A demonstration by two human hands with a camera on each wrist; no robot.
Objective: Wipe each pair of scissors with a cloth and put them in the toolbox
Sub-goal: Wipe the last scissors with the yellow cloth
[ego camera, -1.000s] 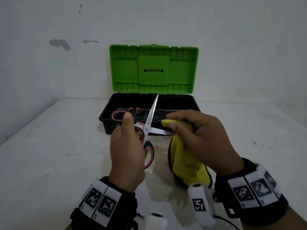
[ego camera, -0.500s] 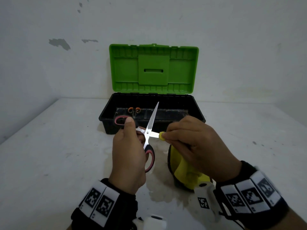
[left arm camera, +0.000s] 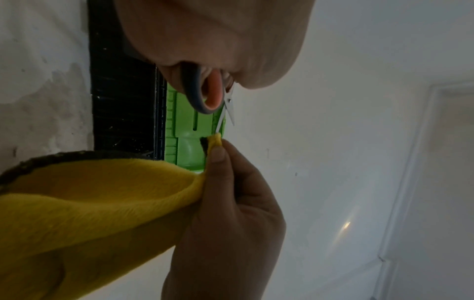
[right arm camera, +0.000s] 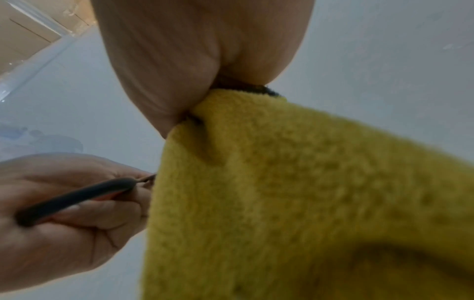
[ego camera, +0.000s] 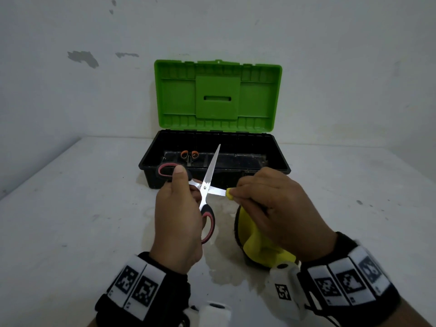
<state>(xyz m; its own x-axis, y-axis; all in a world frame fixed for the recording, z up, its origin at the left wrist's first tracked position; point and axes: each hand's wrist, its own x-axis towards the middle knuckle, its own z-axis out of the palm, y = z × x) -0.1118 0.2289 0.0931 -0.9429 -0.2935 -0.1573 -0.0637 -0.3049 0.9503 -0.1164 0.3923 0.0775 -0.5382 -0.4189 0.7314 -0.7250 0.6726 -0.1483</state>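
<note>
My left hand [ego camera: 178, 218] grips the red-and-black handles of a large pair of scissors [ego camera: 207, 182], held with the blades spread wide in front of the toolbox [ego camera: 280, 161]. One blade points up and away, the other points right. My right hand [ego camera: 271, 208] pinches a yellow cloth [ego camera: 259, 251] around that right-pointing blade near its tip; the rest of the cloth hangs down to the table. In the left wrist view the cloth [left arm camera: 102, 203] folds over the blade tip of the scissors [left arm camera: 225, 109]. A small pair of orange-handled scissors [ego camera: 189, 155] lies inside the toolbox.
The black toolbox stands open against the wall with its green lid [ego camera: 217, 95] upright. It sits on a white table [ego camera: 70, 220] with a damp stain [ego camera: 224, 267] under my hands. Walls close off the back and left.
My right hand slid the pinched cloth along the right-pointing blade and now grips it more tightly. My left hand holds the scissors in nearly the same place.
</note>
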